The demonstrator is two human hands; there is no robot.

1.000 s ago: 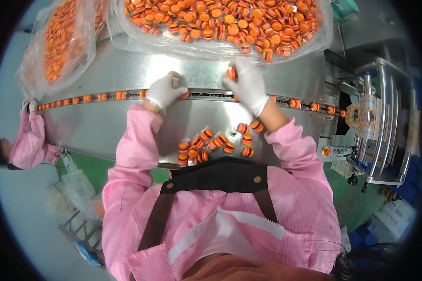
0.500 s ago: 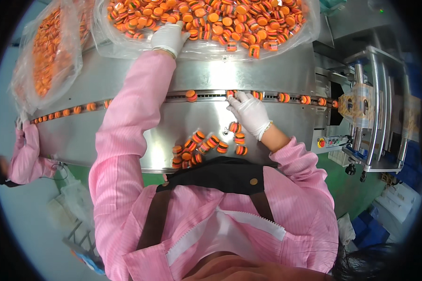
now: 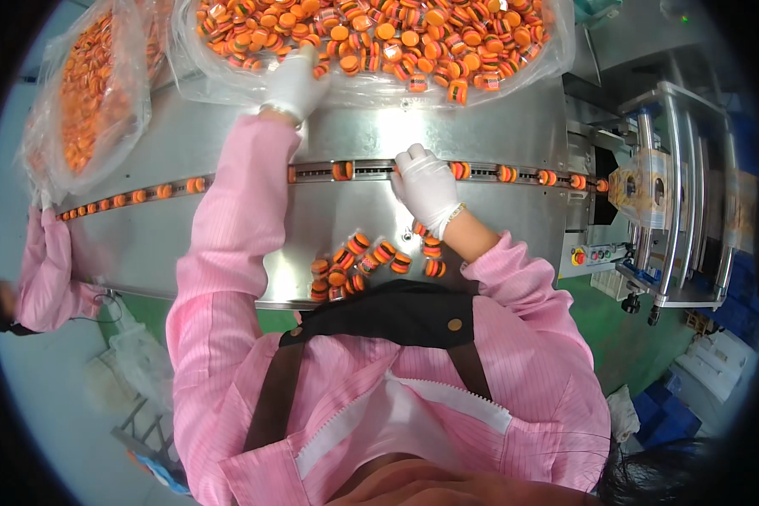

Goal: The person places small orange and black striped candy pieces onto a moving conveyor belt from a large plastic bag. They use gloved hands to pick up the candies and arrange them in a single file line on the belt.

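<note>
Head: L hand point(image 3: 293, 88) at bag point(image 3: 379, 93), R point(image 3: 427, 187) over conv point(image 3: 373, 169).

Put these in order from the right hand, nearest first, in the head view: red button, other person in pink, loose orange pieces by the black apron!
From the right hand:
1. Loose orange pieces, below it
2. Red button, to the right
3. Other person in pink, far left

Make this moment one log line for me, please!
white-gloved left hand: at clear plastic bag of round orange striped pieces | white-gloved right hand: over narrow dark conveyor | silver metal table: loose orange pieces
</note>
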